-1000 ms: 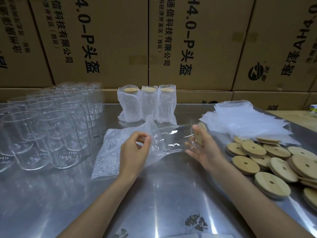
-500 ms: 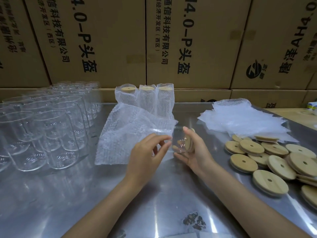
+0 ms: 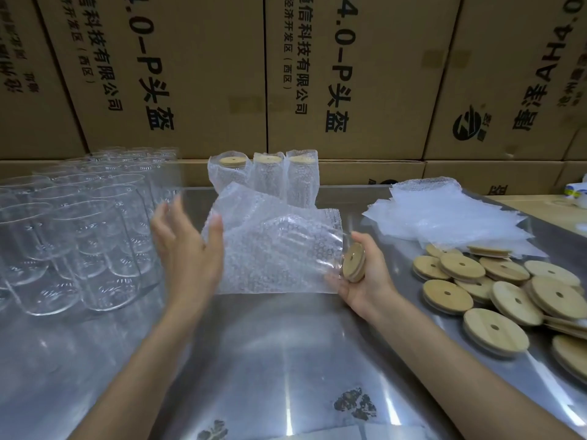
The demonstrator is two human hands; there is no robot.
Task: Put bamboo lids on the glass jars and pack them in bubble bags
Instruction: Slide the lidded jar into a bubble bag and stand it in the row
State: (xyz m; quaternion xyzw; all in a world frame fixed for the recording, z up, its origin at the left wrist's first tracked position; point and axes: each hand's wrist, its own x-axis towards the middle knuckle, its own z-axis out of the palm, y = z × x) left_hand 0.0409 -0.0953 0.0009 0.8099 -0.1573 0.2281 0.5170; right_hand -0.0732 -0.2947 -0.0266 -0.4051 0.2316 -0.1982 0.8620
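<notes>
Glass jar (image 3: 286,249), lidded with a bamboo lid (image 3: 353,262), lies on its side at frame centre inside a bubble bag (image 3: 273,258). My right hand (image 3: 362,274) cups its lid end, fingers curled around it. My left hand (image 3: 187,246) is spread open, blurred, beside the bag's left edge. Three bagged jars (image 3: 263,176) stand behind on the table (image 3: 286,360).

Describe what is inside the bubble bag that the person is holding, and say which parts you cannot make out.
Inside the bubble bag lies a glass jar on its side; its bamboo lid sticks out by the right hand. The wrap hides the jar's base.
</notes>
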